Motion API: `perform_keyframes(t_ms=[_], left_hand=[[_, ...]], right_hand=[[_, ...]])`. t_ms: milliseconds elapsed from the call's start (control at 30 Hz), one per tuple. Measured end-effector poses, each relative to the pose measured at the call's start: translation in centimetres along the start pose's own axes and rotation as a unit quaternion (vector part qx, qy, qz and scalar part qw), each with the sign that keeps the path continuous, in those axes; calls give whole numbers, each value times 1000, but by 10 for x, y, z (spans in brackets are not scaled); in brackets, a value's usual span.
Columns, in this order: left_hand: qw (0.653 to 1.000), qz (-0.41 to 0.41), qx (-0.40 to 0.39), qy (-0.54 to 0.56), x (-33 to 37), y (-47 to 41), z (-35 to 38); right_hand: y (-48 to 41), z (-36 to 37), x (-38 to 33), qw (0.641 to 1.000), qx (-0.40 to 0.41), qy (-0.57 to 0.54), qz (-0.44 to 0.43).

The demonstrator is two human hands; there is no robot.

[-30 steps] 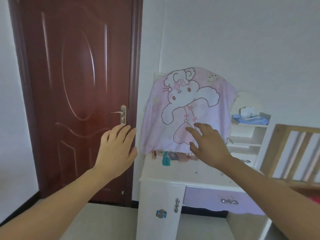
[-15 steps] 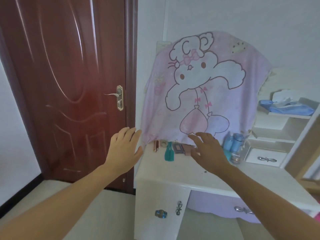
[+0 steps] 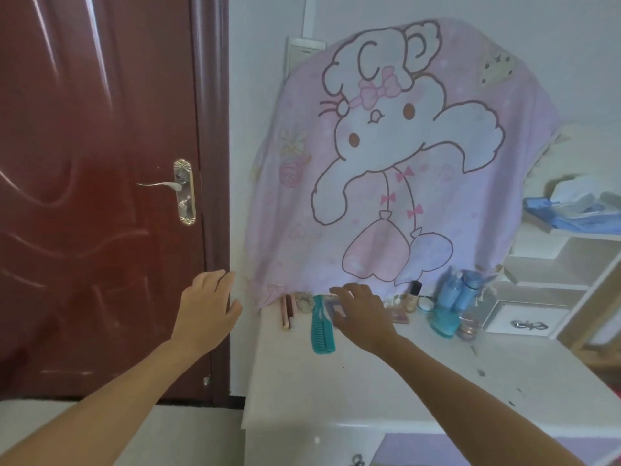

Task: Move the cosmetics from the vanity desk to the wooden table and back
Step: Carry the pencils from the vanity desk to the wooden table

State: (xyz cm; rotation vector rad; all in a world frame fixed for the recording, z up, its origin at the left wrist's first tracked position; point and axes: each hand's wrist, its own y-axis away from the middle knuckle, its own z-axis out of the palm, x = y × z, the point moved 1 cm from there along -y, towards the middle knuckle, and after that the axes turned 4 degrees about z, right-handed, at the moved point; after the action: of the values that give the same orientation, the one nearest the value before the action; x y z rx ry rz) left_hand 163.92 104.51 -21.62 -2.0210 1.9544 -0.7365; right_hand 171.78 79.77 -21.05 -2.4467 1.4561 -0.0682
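A row of cosmetics lies along the back of the white vanity desk (image 3: 369, 391): slim pink pencils (image 3: 288, 312), a teal comb (image 3: 322, 327), a small palette (image 3: 336, 309), a dark-capped foundation bottle (image 3: 414, 294), a pink compact (image 3: 398, 316) and blue bottles (image 3: 457, 295). My right hand (image 3: 361, 314) reaches over the palette with fingers spread, its fingertips on or just above it; whether it grips is unclear. My left hand (image 3: 206, 306) hovers open off the desk's left edge, holding nothing.
A pink cartoon blanket (image 3: 386, 156) drapes over the mirror behind the cosmetics. A dark red door (image 3: 100, 163) with a metal handle (image 3: 174, 188) stands to the left. White shelves (image 3: 554, 264) with blue cloth sit on the right, above a small drawer.
The view has closed in on the desk. My right hand has moved forward and down onto the palette beside the comb. My left hand stays open, left of the desk.
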Motion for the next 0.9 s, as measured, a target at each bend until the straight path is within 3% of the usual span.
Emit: perform_keyframes(t_ms=[100, 333, 467, 567, 900], left_hand=[[998, -8, -6, 56, -10, -22, 38], [984, -52, -134, 102, 2, -34, 137], [964, -129, -178, 146, 23, -38, 182], [943, -198, -205, 175, 40, -38, 219], [922, -294, -221, 122, 41, -58, 270]], right_hand=[[-27, 21, 1, 999, -20, -24, 38], [-40, 89, 26, 982, -131, -83, 110], [-56, 124, 48, 970, -166, -113, 135], [-79, 150, 66, 963, -191, -132, 136], [-117, 214, 93, 945, -274, -166, 61]])
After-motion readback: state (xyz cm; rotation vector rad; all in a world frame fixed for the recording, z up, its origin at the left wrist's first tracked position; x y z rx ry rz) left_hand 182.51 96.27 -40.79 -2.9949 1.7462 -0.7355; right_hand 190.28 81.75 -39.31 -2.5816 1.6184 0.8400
